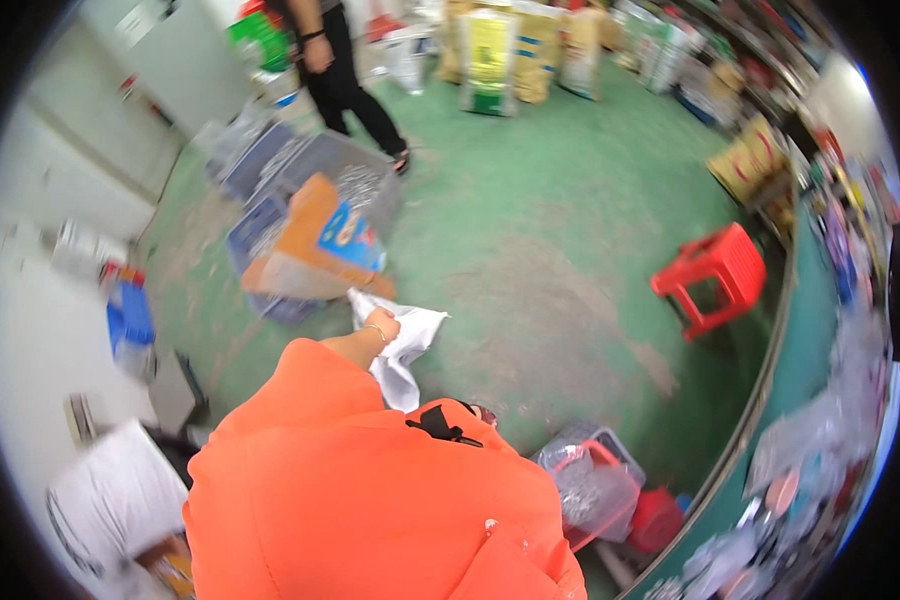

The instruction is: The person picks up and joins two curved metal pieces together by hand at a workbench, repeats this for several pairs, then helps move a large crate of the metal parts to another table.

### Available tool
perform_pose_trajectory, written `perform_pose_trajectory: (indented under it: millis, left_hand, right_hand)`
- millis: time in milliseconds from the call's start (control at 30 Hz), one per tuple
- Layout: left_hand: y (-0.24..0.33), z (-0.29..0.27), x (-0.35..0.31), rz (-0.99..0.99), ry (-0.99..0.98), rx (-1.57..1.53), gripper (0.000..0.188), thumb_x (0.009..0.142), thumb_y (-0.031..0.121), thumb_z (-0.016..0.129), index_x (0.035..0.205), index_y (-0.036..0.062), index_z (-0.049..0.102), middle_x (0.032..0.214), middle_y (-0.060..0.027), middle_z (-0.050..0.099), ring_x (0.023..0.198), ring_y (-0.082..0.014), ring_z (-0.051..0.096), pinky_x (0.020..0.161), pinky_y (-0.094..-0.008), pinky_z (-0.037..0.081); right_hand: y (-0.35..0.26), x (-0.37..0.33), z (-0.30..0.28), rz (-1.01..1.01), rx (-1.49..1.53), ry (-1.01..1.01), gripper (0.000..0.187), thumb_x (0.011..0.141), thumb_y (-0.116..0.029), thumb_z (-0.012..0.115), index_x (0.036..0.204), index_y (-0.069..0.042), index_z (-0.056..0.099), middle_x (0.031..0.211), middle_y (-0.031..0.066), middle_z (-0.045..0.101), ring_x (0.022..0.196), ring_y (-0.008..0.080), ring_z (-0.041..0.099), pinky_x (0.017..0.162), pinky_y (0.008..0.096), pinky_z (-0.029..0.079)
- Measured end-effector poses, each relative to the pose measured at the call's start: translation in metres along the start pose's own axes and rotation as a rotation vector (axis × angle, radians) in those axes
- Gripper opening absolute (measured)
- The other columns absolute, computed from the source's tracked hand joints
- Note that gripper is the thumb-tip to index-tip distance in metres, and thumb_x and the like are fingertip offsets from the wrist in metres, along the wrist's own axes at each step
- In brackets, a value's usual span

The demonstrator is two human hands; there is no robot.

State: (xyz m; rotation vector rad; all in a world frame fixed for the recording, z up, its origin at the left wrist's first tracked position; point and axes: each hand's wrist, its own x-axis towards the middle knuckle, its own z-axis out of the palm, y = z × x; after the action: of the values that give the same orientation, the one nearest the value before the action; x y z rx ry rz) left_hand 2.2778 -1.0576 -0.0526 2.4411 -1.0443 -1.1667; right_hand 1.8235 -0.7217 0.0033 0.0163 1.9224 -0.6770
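Note:
My left hand [382, 325], with a thin bracelet at the wrist, reaches forward from an orange sleeve. Its fingers are closed on a white sack [402, 352] of limp, crumpled material that hangs above the green floor. Just beyond, an orange sack with a blue printed patch [305, 235] leans over grey-blue crates [345, 155]. The white sack's upper corner meets the orange one in the picture; whether they are joined I cannot tell. Small shiny pieces, too blurred to name, fill the crates. My right hand is out of sight.
A person in dark trousers [345, 75] stands behind the crates. To the right are a red stool [715, 278] and a cluttered workbench [785, 370]. Full sacks [488, 60] line the back. A basket of clear plastic [595, 490] sits near my right side.

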Motion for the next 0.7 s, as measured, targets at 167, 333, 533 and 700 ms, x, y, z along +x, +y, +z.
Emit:
perform_pose_trajectory:
  millis: [167, 333, 533, 700]
  left_hand:
    - [-0.057, -0.059, -0.088, -0.405, -0.049, -0.277, 0.010, 0.071, 0.010, 0.059, 0.064, 0.0025, 0.059, 0.059, -0.0080, 0.058, 0.047, -0.0188, 0.053, 0.040, -0.0326, 0.041]
    - [-0.093, -0.098, -0.082, -0.438, 0.019, -0.435, 0.009, 0.070, 0.006, 0.058, 0.062, 0.0044, 0.056, 0.055, -0.0063, 0.054, 0.043, -0.0160, 0.049, 0.036, -0.0294, 0.036]
    - [-0.060, -0.125, -0.023, -0.463, 0.303, -0.960, 0.046, 0.069, 0.000, 0.054, 0.112, 0.0118, 0.044, 0.054, -0.0038, 0.047, 0.040, -0.0144, 0.043, 0.035, -0.0285, 0.032]
    - [0.027, -0.207, 0.069, -0.123, 0.351, -1.225, 0.078, 0.069, -0.001, 0.055, 0.135, 0.0220, 0.018, 0.060, -0.0037, 0.046, 0.045, -0.0131, 0.043, 0.039, -0.0288, 0.035]
  right_hand:
    - [-0.066, 0.027, 0.026, -0.107, -0.202, -0.148, 0.013, 0.085, -0.013, 0.051, 0.083, -0.001, 0.055, 0.064, 0.0043, 0.055, 0.056, 0.0135, 0.051, 0.050, 0.0269, 0.040]
    - [-0.118, 0.038, 0.061, -0.162, -0.327, -0.236, 0.013, 0.085, -0.014, 0.051, 0.083, -0.001, 0.055, 0.065, 0.0041, 0.055, 0.057, 0.0134, 0.051, 0.051, 0.0269, 0.041]
    - [-0.171, 0.042, 0.107, -0.176, -0.421, -0.275, 0.014, 0.084, -0.014, 0.052, 0.084, -0.001, 0.055, 0.065, 0.0038, 0.055, 0.058, 0.0133, 0.052, 0.053, 0.0269, 0.041]
    - [-0.211, 0.053, 0.140, -0.162, -0.452, -0.265, 0.014, 0.084, -0.014, 0.052, 0.085, 0.000, 0.056, 0.066, 0.0036, 0.056, 0.059, 0.0132, 0.052, 0.054, 0.0269, 0.042]
